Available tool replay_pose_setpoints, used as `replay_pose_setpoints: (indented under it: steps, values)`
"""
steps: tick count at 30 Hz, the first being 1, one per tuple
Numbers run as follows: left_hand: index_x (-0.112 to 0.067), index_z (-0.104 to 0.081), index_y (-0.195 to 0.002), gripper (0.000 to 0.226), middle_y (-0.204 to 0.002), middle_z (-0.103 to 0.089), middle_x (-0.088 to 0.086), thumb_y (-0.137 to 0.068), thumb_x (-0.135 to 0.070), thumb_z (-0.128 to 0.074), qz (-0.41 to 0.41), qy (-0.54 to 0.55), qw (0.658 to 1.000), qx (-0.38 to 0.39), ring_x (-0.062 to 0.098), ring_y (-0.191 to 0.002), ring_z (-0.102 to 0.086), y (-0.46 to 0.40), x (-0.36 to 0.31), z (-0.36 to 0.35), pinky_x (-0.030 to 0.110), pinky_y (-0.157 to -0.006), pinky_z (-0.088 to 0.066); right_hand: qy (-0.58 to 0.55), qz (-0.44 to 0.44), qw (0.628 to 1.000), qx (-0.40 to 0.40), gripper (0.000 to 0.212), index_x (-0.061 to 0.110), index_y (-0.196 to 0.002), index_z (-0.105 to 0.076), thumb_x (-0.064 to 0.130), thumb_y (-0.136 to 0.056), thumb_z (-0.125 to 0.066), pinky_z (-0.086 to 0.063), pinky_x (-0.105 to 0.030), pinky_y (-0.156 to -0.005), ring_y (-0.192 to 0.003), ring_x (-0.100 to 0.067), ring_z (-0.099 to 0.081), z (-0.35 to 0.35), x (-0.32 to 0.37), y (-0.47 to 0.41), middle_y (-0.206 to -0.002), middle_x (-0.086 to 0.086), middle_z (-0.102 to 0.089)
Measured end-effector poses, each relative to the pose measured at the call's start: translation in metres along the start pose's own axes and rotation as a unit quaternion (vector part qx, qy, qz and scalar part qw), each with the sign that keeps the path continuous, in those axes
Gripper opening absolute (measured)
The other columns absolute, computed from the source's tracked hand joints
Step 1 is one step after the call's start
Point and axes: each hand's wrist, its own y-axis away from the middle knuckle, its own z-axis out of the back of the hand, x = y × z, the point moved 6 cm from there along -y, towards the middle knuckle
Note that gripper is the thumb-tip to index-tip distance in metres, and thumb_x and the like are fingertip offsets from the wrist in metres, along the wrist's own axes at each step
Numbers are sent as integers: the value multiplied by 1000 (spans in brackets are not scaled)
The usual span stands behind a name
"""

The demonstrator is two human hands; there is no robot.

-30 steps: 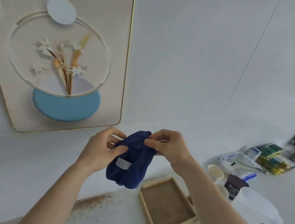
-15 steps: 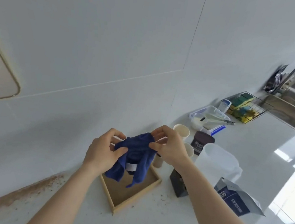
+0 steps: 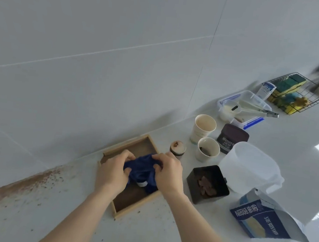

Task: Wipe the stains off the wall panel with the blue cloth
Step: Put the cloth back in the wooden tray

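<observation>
A pale tiled wall fills the upper left and centre of the frame, and a white counter runs along the bottom and right. A brown smear of stains lies along the seam where wall meets counter, at lower left.

We hold the blue cloth bunched between both hands at lower centre, just over a wooden tray. Our left hand pinches the cloth's left side, thumb on top and fingers curled under; our right hand clasps the right side the same way. Both grips are closed tight on the fabric, which sags between them with a white label showing underneath.

We judge that the step in hand is gathering the cloth into a wiping pad. To do it well, we should fold the loose ends in so a flat, thick face points outward, tuck the label away, and settle the pad into one palm. The stains sit well to the left of our hands, so the cloth has to travel left along the wall, clear of the paper cups and black container at right.
</observation>
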Motion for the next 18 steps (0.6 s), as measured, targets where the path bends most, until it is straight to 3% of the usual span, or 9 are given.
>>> replay_pose_setpoints:
  steps: [3, 6, 8, 9, 11, 13, 15, 18]
  values:
    - [-38, -55, -121, 27, -119, -69, -14, -102, -19, -60, -12, -57, 998, 12, 14, -99, -66, 7, 11, -21, 28, -66, -49, 90, 38, 993, 68, 40, 16, -132, -67, -2, -98, -57, -56, -38, -89, -107, -28, -61, -27, -14, 9, -122, -5, -63]
    - [-36, -53, -139, 36, -137, -62, -11, -105, -25, -57, -23, -118, 992, 50, 16, -122, -59, 15, 24, -43, 32, -89, -54, 181, 61, 969, 159, 36, 18, -138, -60, 12, -103, -57, -52, -38, -92, -122, -30, -55, -52, -29, 19, -135, -6, -58]
    - [-35, -43, -154, 49, -157, -49, -8, -106, -33, -54, -31, -157, 983, 88, 18, -140, -48, 21, 34, -56, 33, -110, -44, 222, 42, 950, 218, 47, 20, -152, -44, 30, -107, -52, -43, -45, -116, -148, -33, -37, -66, -43, 27, -160, -9, -42]
    - [-36, -33, -160, 57, -166, -39, -6, -107, -38, -52, -32, -175, 978, 112, 20, -150, -39, 24, 39, -61, 35, -120, -35, 245, 35, 938, 243, 56, 21, -159, -32, 39, -108, -48, -30, -48, -126, -157, -33, -22, -72, -50, 32, -169, -8, -29]
    - [-38, -12, -167, 72, -177, -12, -2, -106, -51, -47, -34, -205, 965, 162, 24, -163, -14, 31, 47, -69, 42, -132, -14, 295, 33, 916, 269, 69, 24, -164, -11, 54, -108, -36, -5, -50, -132, -161, -31, 0, -82, -59, 39, -175, -6, -6]
    - [-39, 4, -167, 81, -178, 12, -2, -104, -63, -40, -39, -224, 954, 198, 26, -165, 7, 39, 53, -72, 46, -133, 1, 320, 19, 906, 277, 76, 26, -164, -1, 66, -104, -25, 9, -52, -129, -161, -30, 13, -86, -64, 42, -175, -4, 5]
    - [-39, 9, -166, 85, -175, 24, -2, -100, -73, -32, -54, -234, 946, 219, 28, -163, 18, 45, 53, -68, 49, -132, 10, 336, 1, 896, 289, 82, 28, -164, 1, 73, -100, -22, 14, -55, -127, -159, -32, 18, -85, -64, 43, -175, -4, 10]
    - [-38, 5, -167, 85, -174, 26, -2, -100, -71, -35, -70, -234, 944, 223, 26, -162, 21, 53, 51, -45, 48, -131, 14, 353, -12, 884, 308, 85, 30, -164, -4, 77, -97, -26, 7, -60, -128, -159, -36, 18, -75, -50, 40, -175, -7, 11]
